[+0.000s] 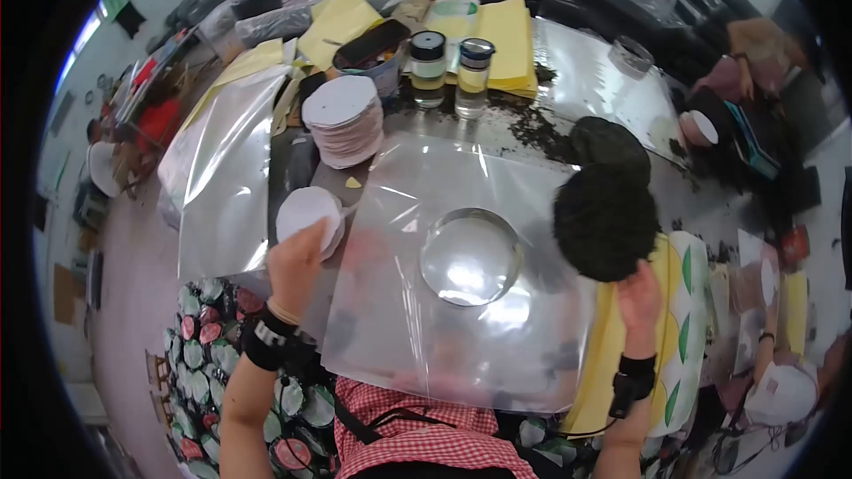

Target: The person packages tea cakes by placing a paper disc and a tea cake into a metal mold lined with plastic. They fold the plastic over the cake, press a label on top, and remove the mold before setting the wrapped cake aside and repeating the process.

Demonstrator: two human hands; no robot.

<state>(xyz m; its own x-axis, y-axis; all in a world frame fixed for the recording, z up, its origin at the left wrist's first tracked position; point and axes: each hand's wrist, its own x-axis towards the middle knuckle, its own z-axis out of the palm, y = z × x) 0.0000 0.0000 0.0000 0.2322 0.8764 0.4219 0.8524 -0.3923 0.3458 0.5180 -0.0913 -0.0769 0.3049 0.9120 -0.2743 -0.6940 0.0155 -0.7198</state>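
My left hand (296, 268) is closed, its fingers pinching the near edge of a white round paper disc (303, 211) at the left of the work surface. My right hand (637, 294) grips the lower edge of a black, rough-textured round disc (605, 222); its thumb and some fingers are hidden behind it. Another black disc (612, 144) lies just beyond. Between my hands, a metal ring (470, 257) rests on a clear plastic sheet (390, 302). A tall stack of round paper discs (343, 124) stands beyond my left hand.
Two lidded jars (428, 71) stand at the back beside a basket (382, 75) and yellow sheets (506, 44). Dark crumbs (540, 133) are scattered near the black discs. Silvery film (226, 186) lies at left, a printed yellow sheet (679, 328) at right. Other people work at right.
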